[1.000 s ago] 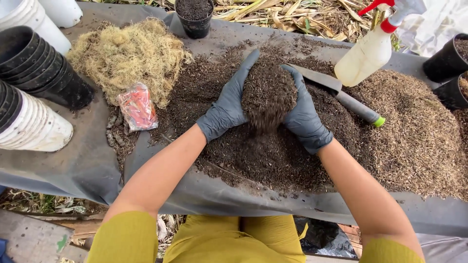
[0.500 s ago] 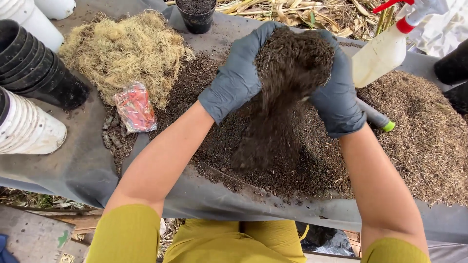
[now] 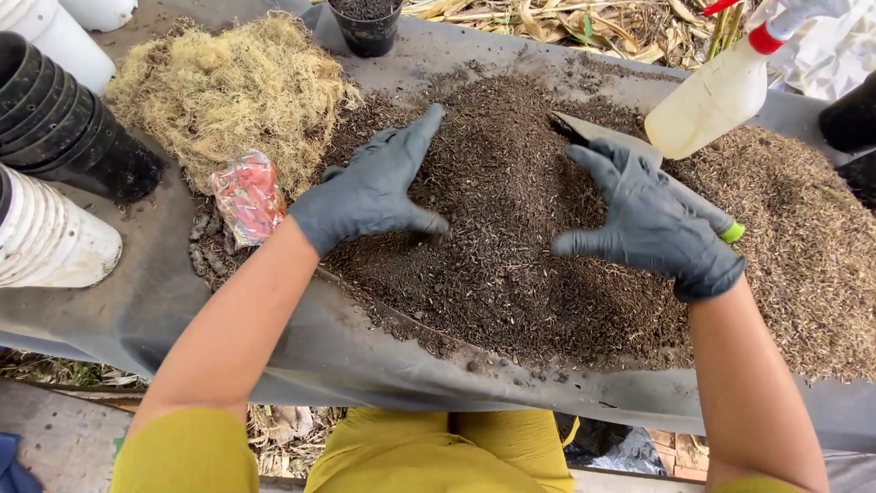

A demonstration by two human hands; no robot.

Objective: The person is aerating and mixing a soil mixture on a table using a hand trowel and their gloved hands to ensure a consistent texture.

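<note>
Going left to right: stacked white pots and black nursery pots sit way off past the left hand's pinky side, with a clump of dry straw-coloured moss and a small red-and-clear plastic bag just outside its knuckles. That gloved hand lies flat on the dark soil mix, fingers spread and nearly straight, thumb tucked toward the middle, gripping nothing. The soil heap sits right between the two hands, mounded on the grey sheet.

The right hand mirrors it: fingers fanned wide, palm down, holding nothing, resting on the pile's far side. A trowel pokes out just past its fingertips, its green-tipped handle running under the palm. Beyond those sit a spray bottle and a lighter, coarser heap of husky material.

If you're mixing like this, I'd keep the fingers loose, scoop from the outer edges in toward the gap between the palms, and dig down to the sheet so the bottom layer turns over. Watch the front edge, some crumbs are already near the drop-off.
</note>
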